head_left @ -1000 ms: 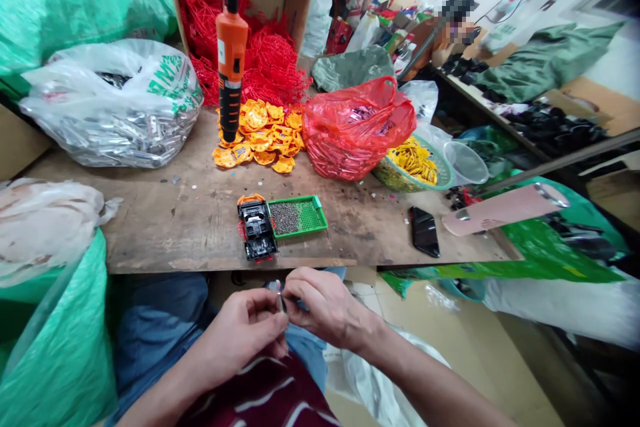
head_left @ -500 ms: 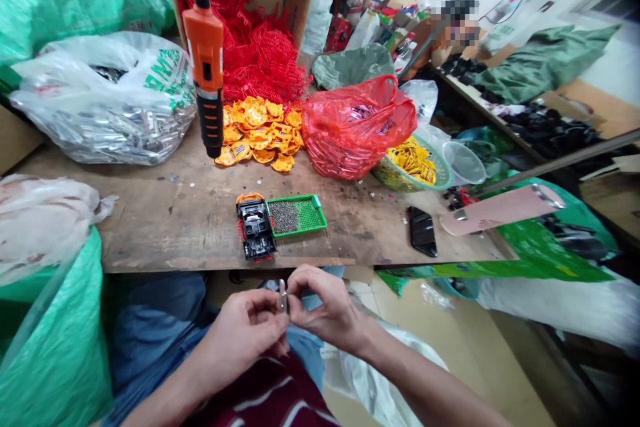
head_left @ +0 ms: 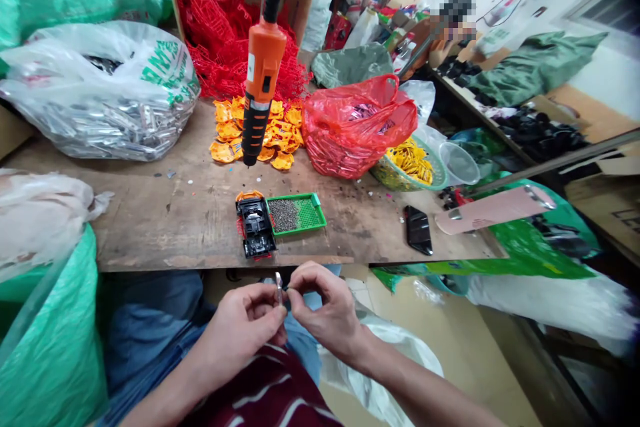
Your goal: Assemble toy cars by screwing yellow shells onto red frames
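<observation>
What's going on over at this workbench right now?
A person is handling a small silvery part in front of the edge of the workbench. The left hand pinches it, while the right hand is close beside it, thumb and finger drawn together; whether they hold anything is too small to tell. On the bench, a black assembly sits beside a green tray of tiny metal pieces. An orange-and-black tool hangs above.

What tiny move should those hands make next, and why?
Perhaps ease the right hand slightly inward to the small silvery piece: the left hand already holds that piece roughly upright, and the right thumb and forefinger sit close beside it. Whether they pinch anything is too small to tell.
</observation>
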Demonstrator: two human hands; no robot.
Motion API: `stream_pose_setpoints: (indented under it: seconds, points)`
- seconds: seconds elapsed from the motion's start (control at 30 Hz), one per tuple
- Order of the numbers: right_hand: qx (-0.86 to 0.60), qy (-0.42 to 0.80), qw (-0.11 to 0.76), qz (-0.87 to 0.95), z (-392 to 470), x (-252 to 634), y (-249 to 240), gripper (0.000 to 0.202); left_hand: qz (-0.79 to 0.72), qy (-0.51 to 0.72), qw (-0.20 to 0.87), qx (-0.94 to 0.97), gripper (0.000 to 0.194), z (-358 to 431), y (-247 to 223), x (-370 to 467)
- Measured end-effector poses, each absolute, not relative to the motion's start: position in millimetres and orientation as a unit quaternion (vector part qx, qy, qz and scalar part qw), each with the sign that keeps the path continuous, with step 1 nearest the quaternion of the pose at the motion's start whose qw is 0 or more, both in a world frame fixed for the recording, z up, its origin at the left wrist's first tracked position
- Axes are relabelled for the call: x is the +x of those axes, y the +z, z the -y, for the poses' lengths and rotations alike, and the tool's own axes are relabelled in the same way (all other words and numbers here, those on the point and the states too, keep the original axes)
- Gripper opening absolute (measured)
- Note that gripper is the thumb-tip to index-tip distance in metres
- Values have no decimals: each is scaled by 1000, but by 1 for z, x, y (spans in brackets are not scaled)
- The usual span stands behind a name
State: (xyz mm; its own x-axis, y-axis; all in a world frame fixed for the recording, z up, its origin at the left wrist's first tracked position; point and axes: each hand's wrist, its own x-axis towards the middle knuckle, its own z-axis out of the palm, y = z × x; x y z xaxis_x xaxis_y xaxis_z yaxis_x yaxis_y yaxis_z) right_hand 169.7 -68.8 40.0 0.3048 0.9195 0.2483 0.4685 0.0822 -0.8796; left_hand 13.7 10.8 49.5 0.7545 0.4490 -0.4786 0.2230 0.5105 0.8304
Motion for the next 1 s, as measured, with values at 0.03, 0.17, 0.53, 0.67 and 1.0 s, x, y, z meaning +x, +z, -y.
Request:
stream_pose_setpoints:
  seconds: [0.03, 0.17, 0.53, 0.67, 1.0]
  points:
    - [-635, 212, 492, 556, 69, 170, 40, 11, -341, 70, 798, 492, 23, -11, 49, 14]
    - [-628, 171, 472, 595, 69, 171, 40, 12, -336, 72, 803, 486, 26, -12, 50, 13]
    - [-592, 124, 439, 664, 69, 176, 36, 16, -332, 61, 793, 507, 20, -11, 56, 13]
    - [-562, 107, 391, 722, 68, 184, 36, 15, -315, 56, 799, 509, 21, -11, 53, 12]
    - [-547, 98, 416, 720, 67, 186, 32, 13, -317, 32, 792, 520, 23, -10, 53, 15]
